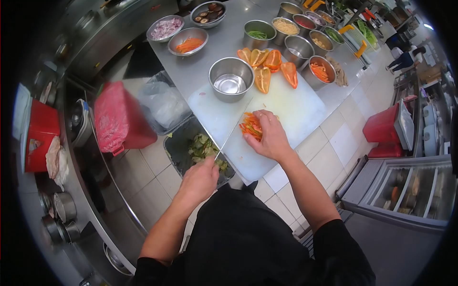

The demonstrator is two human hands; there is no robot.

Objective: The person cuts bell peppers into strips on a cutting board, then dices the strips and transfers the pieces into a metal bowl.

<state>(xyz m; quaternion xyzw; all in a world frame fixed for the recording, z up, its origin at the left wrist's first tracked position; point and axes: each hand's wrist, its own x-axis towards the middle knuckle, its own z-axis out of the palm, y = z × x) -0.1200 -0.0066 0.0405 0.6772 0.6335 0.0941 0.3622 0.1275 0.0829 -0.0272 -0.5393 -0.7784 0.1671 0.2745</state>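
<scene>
My left hand [198, 180] is closed round the handle of a knife [232, 131], whose blade slants up over the white cutting board [305, 102]. Cupped over a pile of sliced orange pepper [250, 125], my right hand [269, 136] presses against the strips, fingers curved round their right side. Just above the pile stands a steel bowl [231, 79] that shows no food inside. Several halved orange peppers [262, 79], cut side up, lie at the board's far edge.
Bowls of red onion [165, 28], carrot strips [189, 45] and mushrooms [208, 14] stand at the far left. Several steel pots [319, 72] line the far right. Below the table's left edge are a bin of scraps [202, 148] and a red container [125, 117]. A person [406, 59] is far off.
</scene>
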